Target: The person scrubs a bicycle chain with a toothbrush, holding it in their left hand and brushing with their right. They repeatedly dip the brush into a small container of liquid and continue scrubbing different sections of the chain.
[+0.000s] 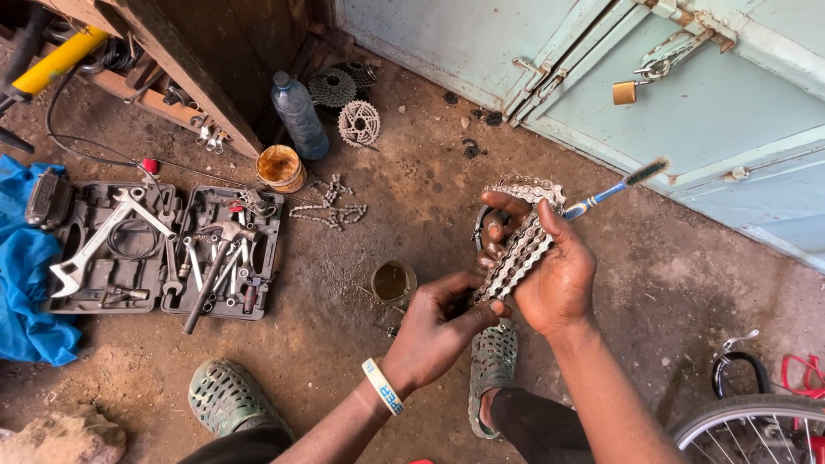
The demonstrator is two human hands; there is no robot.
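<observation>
A folded bicycle chain [519, 244] lies bunched across my right hand [550, 273], whose fingers wrap around it. A toothbrush [620, 186] with a blue handle is also held in that hand and sticks out to the upper right. My left hand [434, 331], with a white wristband, pinches the lower end of the chain from below. Both hands are above the dirt floor, over a small tin can [394, 281] of dark liquid.
An open tool case [163, 249] with wrenches and a hammer lies at left beside a blue cloth [26, 266]. Another chain [331, 206], a plastic bottle [299, 114], sprockets [358, 123] and an orange tub [281, 167] lie beyond. A padlocked metal door [687, 94] is at right; a bicycle wheel [756, 425] sits bottom right.
</observation>
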